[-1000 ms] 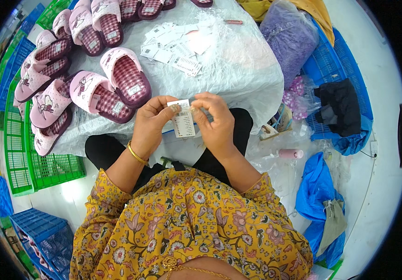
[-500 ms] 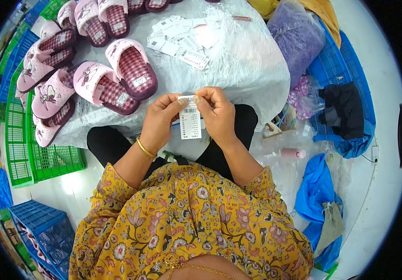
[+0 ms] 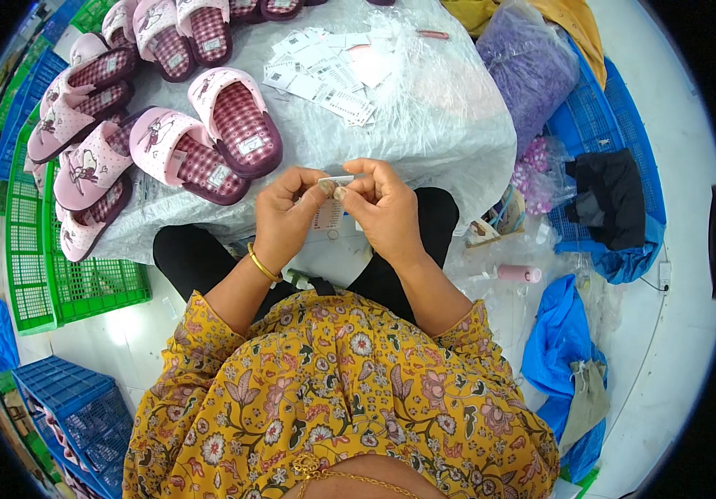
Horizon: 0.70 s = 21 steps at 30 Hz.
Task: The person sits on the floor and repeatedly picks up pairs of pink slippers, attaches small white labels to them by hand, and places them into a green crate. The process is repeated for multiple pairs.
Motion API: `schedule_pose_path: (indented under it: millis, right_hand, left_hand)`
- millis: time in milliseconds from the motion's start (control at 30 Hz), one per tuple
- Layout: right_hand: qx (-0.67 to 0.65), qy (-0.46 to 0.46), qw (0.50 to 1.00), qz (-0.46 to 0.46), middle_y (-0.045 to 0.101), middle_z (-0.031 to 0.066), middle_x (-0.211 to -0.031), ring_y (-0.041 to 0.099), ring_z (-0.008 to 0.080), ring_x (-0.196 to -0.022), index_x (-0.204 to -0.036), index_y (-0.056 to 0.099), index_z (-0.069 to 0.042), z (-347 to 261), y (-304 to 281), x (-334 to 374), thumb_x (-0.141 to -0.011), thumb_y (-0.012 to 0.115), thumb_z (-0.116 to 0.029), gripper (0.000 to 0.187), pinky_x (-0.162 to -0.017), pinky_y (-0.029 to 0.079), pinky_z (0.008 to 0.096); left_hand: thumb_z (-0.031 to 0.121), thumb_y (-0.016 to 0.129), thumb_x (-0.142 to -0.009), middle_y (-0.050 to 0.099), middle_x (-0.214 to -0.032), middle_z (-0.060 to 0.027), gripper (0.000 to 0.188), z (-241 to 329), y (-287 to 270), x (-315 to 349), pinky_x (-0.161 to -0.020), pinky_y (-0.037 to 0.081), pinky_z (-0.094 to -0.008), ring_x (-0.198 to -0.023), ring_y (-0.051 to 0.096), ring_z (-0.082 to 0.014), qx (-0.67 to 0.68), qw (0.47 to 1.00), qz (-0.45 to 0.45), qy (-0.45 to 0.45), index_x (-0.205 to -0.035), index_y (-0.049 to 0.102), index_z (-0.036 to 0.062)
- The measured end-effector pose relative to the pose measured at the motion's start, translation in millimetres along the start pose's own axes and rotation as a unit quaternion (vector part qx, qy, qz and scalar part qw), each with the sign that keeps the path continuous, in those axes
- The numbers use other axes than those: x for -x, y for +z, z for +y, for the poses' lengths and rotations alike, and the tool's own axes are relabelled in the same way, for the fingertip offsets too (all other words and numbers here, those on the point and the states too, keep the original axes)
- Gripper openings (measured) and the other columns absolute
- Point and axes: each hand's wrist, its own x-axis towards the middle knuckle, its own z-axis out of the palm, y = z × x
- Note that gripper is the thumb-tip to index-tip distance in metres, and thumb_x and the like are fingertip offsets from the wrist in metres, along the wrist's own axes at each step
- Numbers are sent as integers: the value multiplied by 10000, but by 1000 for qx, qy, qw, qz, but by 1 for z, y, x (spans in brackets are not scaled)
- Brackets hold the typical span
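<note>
Between my two hands is a white printed paper tag [image 3: 327, 218], pinched near its top edge and partly covered by my thumbs. My left hand [image 3: 288, 208] grips its left side, a gold bangle at the wrist. From the other side my right hand [image 3: 383, 208] pinches it, thumb close to the left one. Just beyond my left hand lies a pair of pink slippers [image 3: 237, 125] with checked insoles and dark soles. A pile of similar white tags [image 3: 316, 75] is spread on the plastic-covered work surface [image 3: 424, 137], past my hands.
More pink slippers [image 3: 92, 175] crowd the surface's left side. Green crates [image 3: 96, 287] and a blue crate [image 3: 71, 399] stand at left. On the right are a purple plastic-wrapped bundle [image 3: 528, 71], a large blue basket [image 3: 620, 116] with dark cloth, and blue sheeting [image 3: 557, 333].
The tag's top has been tilted or folded over, and less of its printed face shows. My thumbs have come closer together and slightly lower.
</note>
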Motion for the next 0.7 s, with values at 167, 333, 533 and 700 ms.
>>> schedule_pose_path:
  millis: [167,333,533,700]
  right_hand:
    - [4,29,999,-16,677,37,-775,605,60,-681,-1096,623,-3,7,-3,-2,-841,690,-61,270,-616,498,233]
    - [15,50,998,-28,678,44,-830,619,89,-751,-1004,669,-8,18,-6,-1,-861,725,-143,205,-660,507,250]
    - [-40,128,991,-29,642,36,-758,592,77,-664,-925,635,27,4,-9,6,-830,704,-25,129,-608,495,234]
    - [-78,126,986,-71,624,32,-720,585,72,-630,-891,623,29,14,-2,7,-818,688,14,99,-589,479,216]
  left_hand:
    - [46,659,-884,670,-844,-14,100,-3,-6,0,-664,486,-242,-754,587,-80,-120,990,-29,74,-975,672,7]
    - [23,681,-815,680,-961,-118,214,-3,-23,-1,-793,530,-375,-906,652,-281,-298,914,-98,258,-1026,689,61]
    - [139,593,-950,656,-891,-46,141,10,-18,-5,-691,481,-291,-783,601,-147,-97,983,-153,-18,-1001,670,31]
    - [151,584,-966,609,-860,41,148,-11,-34,-13,-673,446,-229,-776,529,-51,-39,969,-235,-64,-989,648,19]
